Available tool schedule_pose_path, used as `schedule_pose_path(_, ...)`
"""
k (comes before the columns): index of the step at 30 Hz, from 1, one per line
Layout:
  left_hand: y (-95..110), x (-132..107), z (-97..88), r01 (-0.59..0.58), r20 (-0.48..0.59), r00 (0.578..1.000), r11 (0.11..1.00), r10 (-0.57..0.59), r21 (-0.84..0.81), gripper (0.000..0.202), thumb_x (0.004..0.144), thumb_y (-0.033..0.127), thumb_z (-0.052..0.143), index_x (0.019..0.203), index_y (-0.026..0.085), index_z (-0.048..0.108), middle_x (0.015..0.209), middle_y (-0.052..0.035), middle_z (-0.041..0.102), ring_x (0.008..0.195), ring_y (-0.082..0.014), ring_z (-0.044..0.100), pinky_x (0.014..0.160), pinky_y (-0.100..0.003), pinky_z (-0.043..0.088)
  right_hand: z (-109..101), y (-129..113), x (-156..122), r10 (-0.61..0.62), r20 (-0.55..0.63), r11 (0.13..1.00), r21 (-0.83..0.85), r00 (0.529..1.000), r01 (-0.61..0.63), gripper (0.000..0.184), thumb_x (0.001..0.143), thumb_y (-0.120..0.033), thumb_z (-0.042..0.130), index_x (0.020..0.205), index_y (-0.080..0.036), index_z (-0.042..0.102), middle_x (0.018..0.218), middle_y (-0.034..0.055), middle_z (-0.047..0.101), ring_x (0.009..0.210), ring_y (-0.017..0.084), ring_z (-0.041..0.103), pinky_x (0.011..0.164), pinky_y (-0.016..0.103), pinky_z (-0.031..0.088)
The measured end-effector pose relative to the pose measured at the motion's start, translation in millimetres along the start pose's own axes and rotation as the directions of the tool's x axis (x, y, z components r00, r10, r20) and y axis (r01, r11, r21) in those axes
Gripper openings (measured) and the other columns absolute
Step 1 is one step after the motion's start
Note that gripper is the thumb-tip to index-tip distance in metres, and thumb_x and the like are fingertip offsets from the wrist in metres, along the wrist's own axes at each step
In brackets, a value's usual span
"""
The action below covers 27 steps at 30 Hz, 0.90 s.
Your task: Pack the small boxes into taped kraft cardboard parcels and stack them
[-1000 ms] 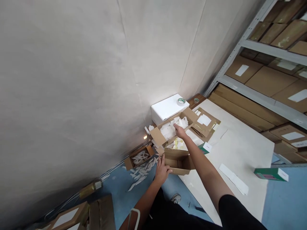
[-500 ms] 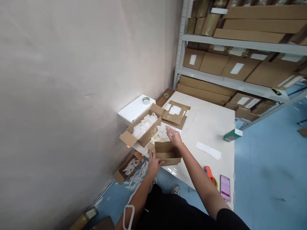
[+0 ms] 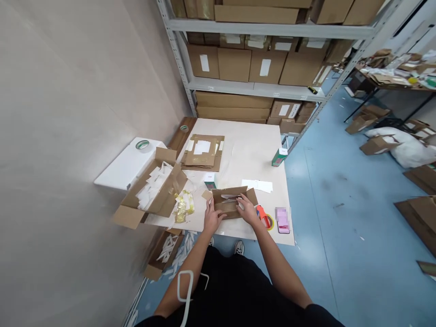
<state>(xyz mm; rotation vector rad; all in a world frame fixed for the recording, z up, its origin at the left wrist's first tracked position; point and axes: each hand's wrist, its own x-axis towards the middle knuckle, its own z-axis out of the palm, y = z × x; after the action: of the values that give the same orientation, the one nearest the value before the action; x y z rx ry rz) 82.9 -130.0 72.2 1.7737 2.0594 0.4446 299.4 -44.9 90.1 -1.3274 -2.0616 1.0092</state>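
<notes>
A small open cardboard box (image 3: 227, 200) sits near the front edge of a pale table (image 3: 252, 150). My left hand (image 3: 211, 219) grips the box's left near side. My right hand (image 3: 247, 209) rests at the box's right side, fingers curled round something white at the opening. To the left lies a larger open carton (image 3: 160, 200) filled with white packets (image 3: 150, 188). Yellowish crumpled wrap (image 3: 182, 206) lies between the two boxes.
Flattened cardboard (image 3: 202, 152), two green boxes (image 3: 279, 156) (image 3: 210, 180), white slips (image 3: 258, 185), an orange tape dispenser (image 3: 264, 215) and a pink phone (image 3: 282, 220) lie on the table. A white case (image 3: 126, 165) carries a tape roll (image 3: 142, 145). Shelves of cartons (image 3: 245, 63) stand behind.
My right hand left the big carton of white packets and came to the small box. The view swung right, and the small box now sits further onto the table.
</notes>
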Motion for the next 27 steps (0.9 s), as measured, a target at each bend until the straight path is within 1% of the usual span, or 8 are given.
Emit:
schedule_pose_path(6,-6,30,15.9,-0.072,0.081,0.994,0.996,0.077,-0.059,0.030,0.087,0.048,0.078,0.095,0.020,0.083,0.176,-0.0023,0.016,0.161,-0.0454,0.006,0.127,-0.057,0.030,-7,14,1,0.109,-0.054,0.994,0.037,0.993,-0.107,0.042,0.094,-0.028,0.058,0.133,-0.022,0.072,0.163,0.0118,0.047,0.145,0.030,0.052,0.117,0.047,0.047)
schedule_pose_path(10,-24,53,23.2,-0.114,0.143,0.981,0.987,0.130,-0.114,0.028,0.090,0.046,0.074,0.096,0.020,0.084,0.177,-0.0016,0.015,0.161,-0.0452,0.005,0.126,-0.057,0.031,2,16,13,0.182,-0.130,0.982,0.063,0.975,-0.175,0.041,0.093,-0.030,0.058,0.130,-0.021,0.073,0.157,0.0136,0.054,0.143,0.031,0.053,0.120,0.051,0.043)
schedule_pose_path(14,-44,68,30.0,-0.111,0.227,0.965,0.988,0.133,-0.107,0.026,0.091,0.043,0.074,0.097,0.019,0.084,0.178,-0.0023,0.010,0.161,-0.0461,0.003,0.126,-0.057,0.030,15,12,22,0.229,-0.167,0.973,0.052,0.959,-0.224,0.043,0.093,-0.029,0.058,0.133,-0.019,0.071,0.154,0.0149,0.056,0.142,0.031,0.055,0.122,0.052,0.041)
schedule_pose_path(17,-55,71,32.9,-0.095,0.300,0.947,0.992,0.116,-0.085,0.032,0.089,0.041,0.076,0.113,0.020,0.081,0.178,-0.0045,0.006,0.160,-0.0486,0.008,0.124,-0.059,0.032,26,2,33,0.214,-0.183,0.977,0.047,0.960,-0.209,0.047,0.093,-0.031,0.058,0.138,-0.022,0.068,0.154,0.0125,0.057,0.143,0.030,0.053,0.122,0.052,0.040)
schedule_pose_path(20,-61,72,29.6,-0.106,0.341,0.931,0.991,0.129,-0.084,0.051,0.085,0.038,0.081,0.133,0.022,0.073,0.178,-0.0073,0.006,0.160,-0.0488,0.010,0.124,-0.059,0.032,42,-13,48,0.169,-0.182,0.986,0.039,0.969,-0.165,0.049,0.094,-0.033,0.058,0.141,-0.022,0.066,0.153,0.0125,0.058,0.144,0.030,0.053,0.123,0.052,0.039)
schedule_pose_path(22,-65,75,22.6,-0.106,0.371,0.918,0.989,0.139,-0.107,0.061,0.082,0.034,0.083,0.140,0.024,0.068,0.177,-0.0090,0.009,0.159,-0.0477,0.017,0.123,-0.057,0.034,56,-23,62,0.149,-0.170,0.989,0.038,0.974,-0.145,0.050,0.095,-0.035,0.056,0.142,-0.020,0.065,0.153,0.0136,0.058,0.144,0.030,0.053,0.123,0.052,0.039)
schedule_pose_path(24,-69,81,11.8,-0.102,0.384,0.911,0.985,0.150,-0.142,0.063,0.083,0.030,0.082,0.144,0.026,0.065,0.176,-0.0102,0.015,0.155,-0.0447,0.032,0.119,-0.053,0.040,72,-32,76,0.147,-0.157,0.989,0.047,0.977,-0.141,0.052,0.095,-0.038,0.056,0.143,-0.020,0.064,0.153,0.0141,0.058,0.145,0.030,0.052,0.123,0.052,0.038)
schedule_pose_path(27,-78,94,-8.7,-0.105,0.342,0.925,0.976,0.167,-0.191,0.051,0.091,0.026,0.071,0.142,0.029,0.066,0.167,-0.0102,0.041,0.141,-0.0368,0.054,0.112,-0.048,0.049,98,-44,100,0.159,-0.122,0.985,0.084,0.980,-0.149,0.054,0.095,-0.041,0.055,0.145,-0.020,0.062,0.152,0.0129,0.059,0.145,0.029,0.052,0.123,0.050,0.039)
